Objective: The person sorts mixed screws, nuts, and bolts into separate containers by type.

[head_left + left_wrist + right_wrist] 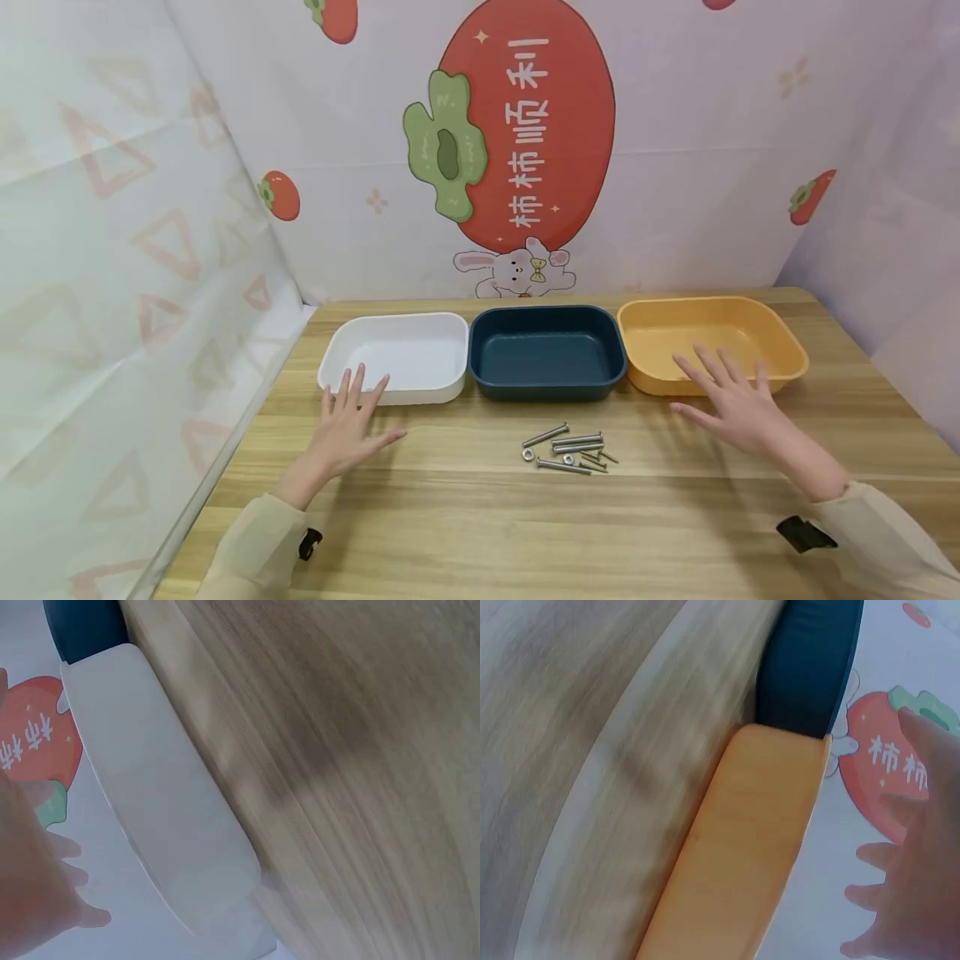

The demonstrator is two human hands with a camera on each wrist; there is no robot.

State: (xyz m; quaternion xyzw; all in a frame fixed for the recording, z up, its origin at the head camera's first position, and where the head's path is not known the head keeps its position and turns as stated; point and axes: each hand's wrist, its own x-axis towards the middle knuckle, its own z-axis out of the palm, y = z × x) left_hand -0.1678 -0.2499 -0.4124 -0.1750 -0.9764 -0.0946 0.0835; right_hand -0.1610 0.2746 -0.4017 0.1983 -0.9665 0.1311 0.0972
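Observation:
My left hand (343, 437) hovers with spread fingers by the front left corner of the white tray (412, 358) and holds nothing. Fingers apart, my right hand (742, 410) hangs over the front edge of the yellow tray (697, 321), likewise holding nothing. Between the hands lies a loose group of hardware. It has several long bolts (577, 439), several small screws (594, 465), a hex nut (528, 454) on its left and another nut (568, 459) in its middle. Both wrist views show spread fingers above the trays, with the palms partly out of frame.
A dark blue tray (546, 354) stands between the white and yellow ones, the row running along the back of the wooden table (480, 533). Behind it hangs a white cloth (337, 242) with persimmon and rabbit prints. More cloth covers the left and right sides.

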